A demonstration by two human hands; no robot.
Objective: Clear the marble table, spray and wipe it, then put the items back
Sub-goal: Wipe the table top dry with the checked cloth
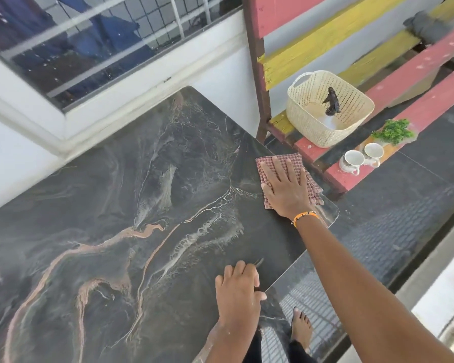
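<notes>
The dark marble table [142, 205] with pale and orange veins fills the left and middle of the view, its top bare. At its far right corner lies a red checked cloth [312, 189]. My right hand [285, 186] presses flat on that cloth with fingers spread. My left hand [237, 286] rests on the near right edge of the table, fingers relaxed and thumb over the rim. On the striped bench to the right stand a cream basket [312, 127] with a dark figurine [331, 102] inside, two white cups [351, 159] and a small green plant [393, 131].
A white wall and a barred window [89, 48] run along the table's far side. The red and yellow slatted bench [378, 74] stands close to the table's right corner. Dark tiled floor [404, 218] lies to the right, and my bare foot [302, 328] shows below the edge.
</notes>
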